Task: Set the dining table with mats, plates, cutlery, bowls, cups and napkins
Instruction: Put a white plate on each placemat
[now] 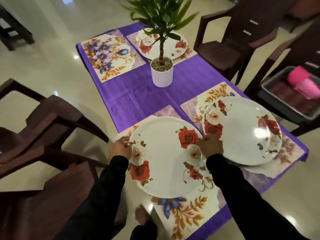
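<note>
Surface (pixel 138 94) under a purple cloth, long axis running away from the camera. Dark brown chairs around it: one at left (pixel 52 122), one far right (pixel 230 42). On a right-hand chair seat, a grey tray (pixel 277 101) holding pink cups (pixel 304 80).

Four floral mats: far left mat (pixel 110 56) bare; far right mat (pixel 188 52) carries a plate (pixel 147 49); near right mat (pixel 216 94) carries a plate (pixel 242 134); near left mat (pixel 187 212) under the plate in hand. White potted plant (pixel 161 73) at mid-surface, partly hiding the far plate.

Plate in hand (pixel 164 158): round, rose print, over the near left mat, looks slightly tilted; cannot tell if it is fully down or just above the mat. It overhangs the mat's left side and sits just beside the near right plate.

Left hand (pixel 120 149): fingers curled on the plate's left rim, gripping. Right hand (pixel 211 146): fingers curled over the right rim, gripping. Black sleeves on both arms. Plate lies between the hands, straight ahead, both hands equally near.

Judgement: third plate being seated; the far left mat is left without a plate. Coming move likely turns on lowering and centring it on the mat, nudging slightly right without bumping the neighbour plate. Cutlery, bowls, napkins not seen on the surface.
</note>
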